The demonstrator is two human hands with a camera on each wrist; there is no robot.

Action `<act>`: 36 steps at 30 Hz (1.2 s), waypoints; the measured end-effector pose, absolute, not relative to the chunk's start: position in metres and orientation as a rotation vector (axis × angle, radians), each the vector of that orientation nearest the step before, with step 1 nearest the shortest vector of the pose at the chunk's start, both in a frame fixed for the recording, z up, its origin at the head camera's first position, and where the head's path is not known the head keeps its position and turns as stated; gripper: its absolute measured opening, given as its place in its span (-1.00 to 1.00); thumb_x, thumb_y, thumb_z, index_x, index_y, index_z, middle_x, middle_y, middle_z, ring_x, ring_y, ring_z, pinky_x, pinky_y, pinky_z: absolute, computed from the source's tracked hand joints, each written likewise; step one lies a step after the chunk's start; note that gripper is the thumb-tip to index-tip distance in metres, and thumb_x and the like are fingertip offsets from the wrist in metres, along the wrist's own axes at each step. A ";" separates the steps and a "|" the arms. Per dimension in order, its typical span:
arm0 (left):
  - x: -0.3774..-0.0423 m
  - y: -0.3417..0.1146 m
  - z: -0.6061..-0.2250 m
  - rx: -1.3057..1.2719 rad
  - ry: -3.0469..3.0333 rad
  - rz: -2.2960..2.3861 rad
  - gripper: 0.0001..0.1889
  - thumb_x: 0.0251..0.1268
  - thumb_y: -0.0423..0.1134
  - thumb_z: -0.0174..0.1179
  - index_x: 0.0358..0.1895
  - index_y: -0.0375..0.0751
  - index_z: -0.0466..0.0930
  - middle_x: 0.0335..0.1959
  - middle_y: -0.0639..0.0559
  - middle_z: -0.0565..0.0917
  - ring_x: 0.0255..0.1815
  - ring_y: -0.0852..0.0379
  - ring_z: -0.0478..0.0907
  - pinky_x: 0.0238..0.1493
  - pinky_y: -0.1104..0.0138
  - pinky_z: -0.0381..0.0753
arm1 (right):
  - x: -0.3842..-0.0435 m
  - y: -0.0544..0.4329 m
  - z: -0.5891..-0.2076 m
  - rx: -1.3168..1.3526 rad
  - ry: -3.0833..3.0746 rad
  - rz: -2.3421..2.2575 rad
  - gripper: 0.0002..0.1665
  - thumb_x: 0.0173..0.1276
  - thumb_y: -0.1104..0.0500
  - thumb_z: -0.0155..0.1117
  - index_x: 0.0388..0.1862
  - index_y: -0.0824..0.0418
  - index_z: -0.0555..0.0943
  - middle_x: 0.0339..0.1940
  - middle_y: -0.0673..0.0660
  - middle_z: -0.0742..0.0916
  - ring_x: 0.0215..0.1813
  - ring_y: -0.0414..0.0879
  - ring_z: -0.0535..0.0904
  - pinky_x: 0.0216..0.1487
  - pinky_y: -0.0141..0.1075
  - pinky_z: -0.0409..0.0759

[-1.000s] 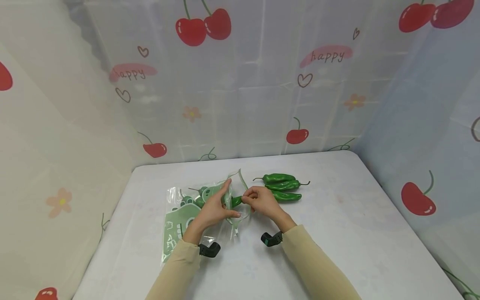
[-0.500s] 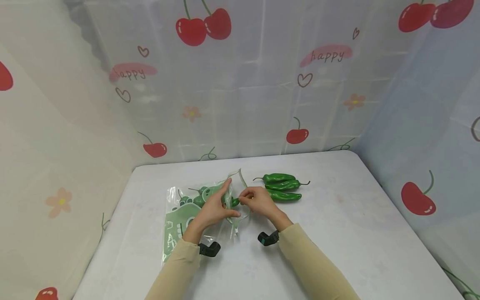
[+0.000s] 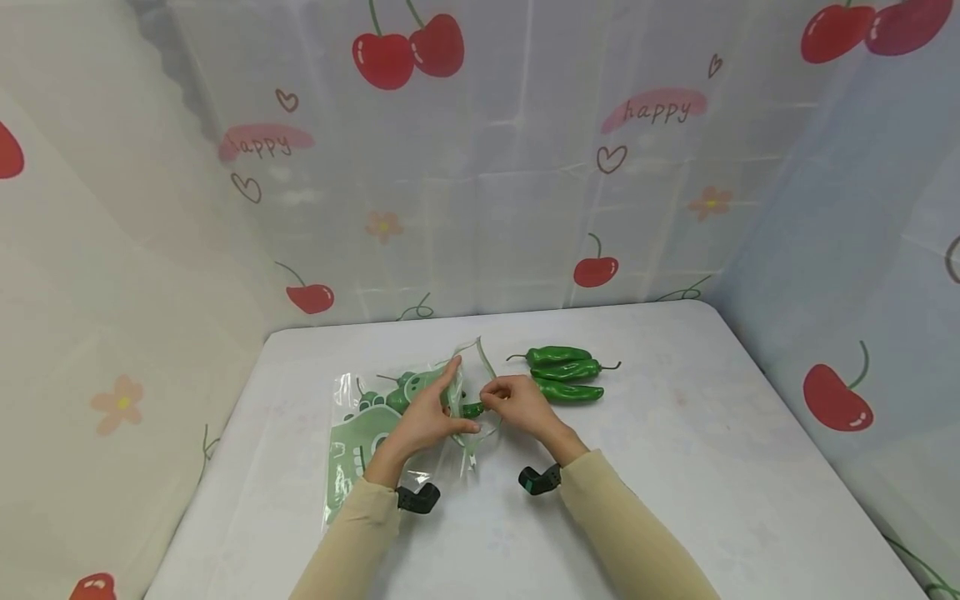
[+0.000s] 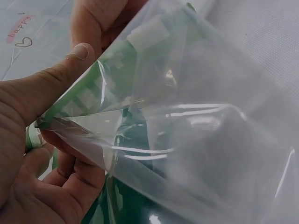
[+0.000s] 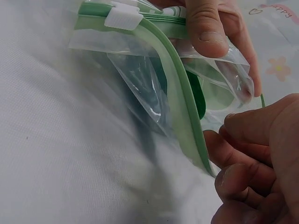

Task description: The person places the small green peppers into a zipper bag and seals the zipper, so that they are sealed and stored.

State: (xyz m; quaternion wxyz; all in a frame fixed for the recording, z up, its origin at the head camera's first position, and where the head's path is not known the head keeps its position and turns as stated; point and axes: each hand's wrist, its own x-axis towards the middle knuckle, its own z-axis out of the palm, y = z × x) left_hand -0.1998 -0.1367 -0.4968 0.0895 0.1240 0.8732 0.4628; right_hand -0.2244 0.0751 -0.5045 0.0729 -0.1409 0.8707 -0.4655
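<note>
Pepper (image 3: 472,410) at the bag (image 3: 351,450): I'd feed straight, left grip (image 3: 429,419) splayed at its mouth; I can't tell if my right grip (image 3: 522,402) pinches.

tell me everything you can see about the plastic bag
The plastic bag lies on the white table, mouth open to the right: clear, glossy film with green print, a green zip strip and a white slider. A green pepper sits at its mouth, other peppers show through, and the left hand spreads its opening, thumb and forefinger apart.
</note>
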 end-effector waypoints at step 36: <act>-0.198 -0.134 -0.496 0.337 2.614 1.382 0.28 -0.04 -0.11 0.66 0.67 0.45 -0.10 -0.31 -0.05 0.54 -0.65 0.19 0.30 -0.53 0.29 0.40 | -0.228 0.123 -0.509 -0.568 2.626 -1.381 -0.87 0.41 0.10 0.42 -0.10 0.02 0.79 -0.14 -0.04 0.77 -0.16 -0.14 0.57 -0.11 -0.24 0.55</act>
